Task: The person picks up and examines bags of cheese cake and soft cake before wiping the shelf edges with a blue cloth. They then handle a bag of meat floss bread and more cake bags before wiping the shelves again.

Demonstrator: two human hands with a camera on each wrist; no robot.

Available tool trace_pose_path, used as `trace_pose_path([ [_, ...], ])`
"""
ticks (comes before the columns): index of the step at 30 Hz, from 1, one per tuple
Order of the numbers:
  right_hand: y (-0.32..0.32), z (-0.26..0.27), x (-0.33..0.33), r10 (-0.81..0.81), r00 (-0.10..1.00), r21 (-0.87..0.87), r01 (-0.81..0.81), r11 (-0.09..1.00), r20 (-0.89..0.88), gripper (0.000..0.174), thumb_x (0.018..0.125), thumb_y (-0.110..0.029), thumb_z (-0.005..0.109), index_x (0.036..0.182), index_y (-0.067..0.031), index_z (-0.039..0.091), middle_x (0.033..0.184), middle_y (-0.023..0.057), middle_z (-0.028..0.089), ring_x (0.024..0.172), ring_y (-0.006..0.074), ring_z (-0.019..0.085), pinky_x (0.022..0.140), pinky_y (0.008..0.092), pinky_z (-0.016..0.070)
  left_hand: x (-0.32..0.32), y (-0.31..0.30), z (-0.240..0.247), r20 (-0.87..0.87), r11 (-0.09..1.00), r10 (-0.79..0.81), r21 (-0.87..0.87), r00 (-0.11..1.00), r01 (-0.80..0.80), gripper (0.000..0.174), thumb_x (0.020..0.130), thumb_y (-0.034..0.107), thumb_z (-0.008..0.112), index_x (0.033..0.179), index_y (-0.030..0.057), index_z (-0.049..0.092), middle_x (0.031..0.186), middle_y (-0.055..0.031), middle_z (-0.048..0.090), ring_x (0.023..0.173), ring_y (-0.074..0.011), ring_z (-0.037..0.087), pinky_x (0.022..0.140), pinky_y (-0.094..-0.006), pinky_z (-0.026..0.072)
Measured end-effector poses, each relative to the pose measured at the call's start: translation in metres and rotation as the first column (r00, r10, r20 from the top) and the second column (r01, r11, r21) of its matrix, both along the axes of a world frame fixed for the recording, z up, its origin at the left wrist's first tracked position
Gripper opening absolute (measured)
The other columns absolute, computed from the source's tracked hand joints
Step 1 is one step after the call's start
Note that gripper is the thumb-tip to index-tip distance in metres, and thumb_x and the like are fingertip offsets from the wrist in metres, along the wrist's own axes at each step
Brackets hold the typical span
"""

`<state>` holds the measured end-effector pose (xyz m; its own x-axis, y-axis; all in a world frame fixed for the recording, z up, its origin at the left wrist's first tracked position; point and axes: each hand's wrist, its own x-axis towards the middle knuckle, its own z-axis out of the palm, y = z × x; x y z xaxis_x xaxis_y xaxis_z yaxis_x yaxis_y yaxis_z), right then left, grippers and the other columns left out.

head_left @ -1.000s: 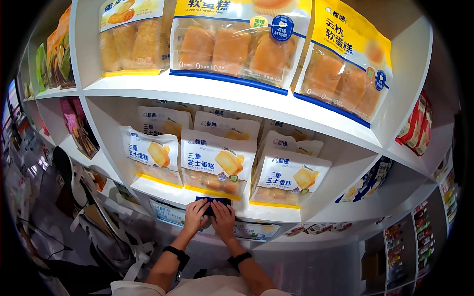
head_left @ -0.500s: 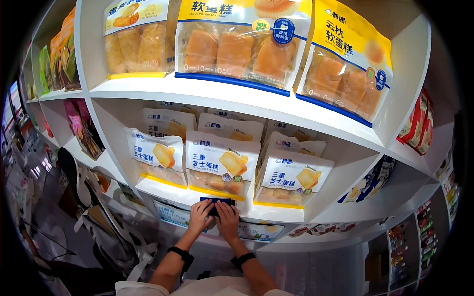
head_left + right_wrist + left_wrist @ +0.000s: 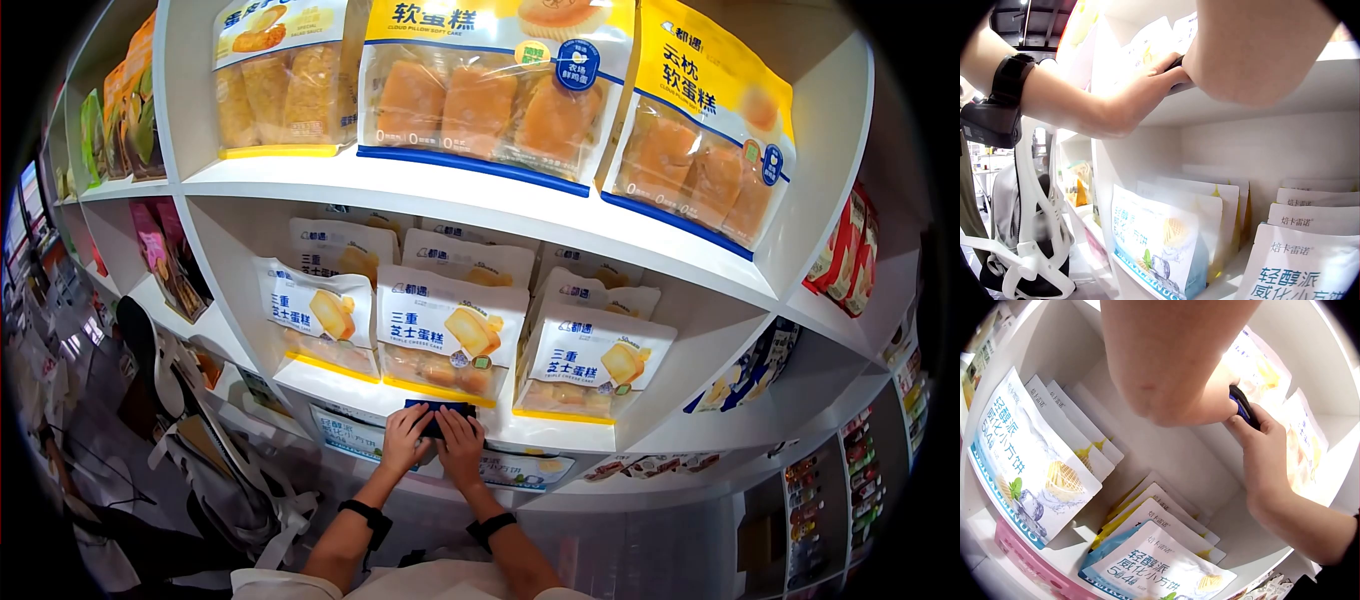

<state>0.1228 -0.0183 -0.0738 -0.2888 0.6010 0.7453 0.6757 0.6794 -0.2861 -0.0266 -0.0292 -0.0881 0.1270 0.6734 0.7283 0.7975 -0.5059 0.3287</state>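
Observation:
A small dark blue and black object (image 3: pixel 440 408) is at the front edge of the middle shelf, just below the centre white cake bag (image 3: pixel 450 335). My left hand (image 3: pixel 404 438) grips its left side and my right hand (image 3: pixel 461 447) grips its right side, with fingers over the top. In the left wrist view, the right hand (image 3: pixel 1266 450) pinches the dark object (image 3: pixel 1244 407); the left palm covers part of it. From the right wrist, the left hand (image 3: pixel 1135 100) holds the object's end (image 3: pixel 1175 64), and the right hand (image 3: pixel 1254 50) hides the rest.
White cake bags (image 3: pixel 590 360) stand in rows beside the centre one. Larger yellow-topped bags (image 3: pixel 490 90) fill the shelf above. White and blue wafer bags (image 3: pixel 1157 240) stand on the shelf below. A white-framed chair (image 3: pixel 1029 262) with a grey bag is at the left.
The view has shifted slightly, so shelves and hands appear a little farther right and lower than a second ago. Both hands keep their hold on the dark object.

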Motion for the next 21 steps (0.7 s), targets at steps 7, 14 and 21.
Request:
trace_pose_path([
  [7,0.0,-0.004,-0.001,-0.011,1.0,0.006,0.011,1.0,-0.001,0.053,0.067,-0.007,0.07,0.119,-0.0079,0.058,0.125,0.0044,0.058,0.116,0.0192,0.052,0.1,0.0415,0.0328,0.0,-0.002,0.004,-0.01,1.0,0.001,-0.029,1.0,-0.001,0.053,0.067,0.011,0.068,0.119,0.0086,0.057,0.124,-0.0075,0.055,0.116,-0.0275,0.049,0.096,-0.0442,0.0365],
  [14,0.001,-0.001,-0.001,0.011,1.0,-0.027,-0.011,1.0,0.0,0.054,0.066,-0.006,0.069,0.119,-0.009,0.058,0.125,0.0042,0.057,0.116,0.0197,0.052,0.099,0.0432,0.0337,-0.002,-0.004,0.009,0.002,0.999,-0.02,-0.044,1.0,0.02,0.052,0.066,0.009,0.068,0.117,0.0074,0.058,0.125,-0.0082,0.054,0.115,-0.028,0.05,0.096,-0.0445,0.0371],
  [21,-0.001,0.002,-0.002,0.002,1.0,-0.046,-0.001,0.999,0.03,0.053,0.067,-0.004,0.068,0.119,-0.0092,0.057,0.125,0.0048,0.057,0.116,0.0197,0.052,0.1,0.0431,0.0312,-0.004,-0.004,0.009,0.024,0.999,-0.033,0.02,0.999,0.032,0.05,0.068,0.014,0.067,0.117,0.0069,0.058,0.125,-0.0076,0.054,0.116,-0.0266,0.049,0.096,-0.0426,0.037],
])
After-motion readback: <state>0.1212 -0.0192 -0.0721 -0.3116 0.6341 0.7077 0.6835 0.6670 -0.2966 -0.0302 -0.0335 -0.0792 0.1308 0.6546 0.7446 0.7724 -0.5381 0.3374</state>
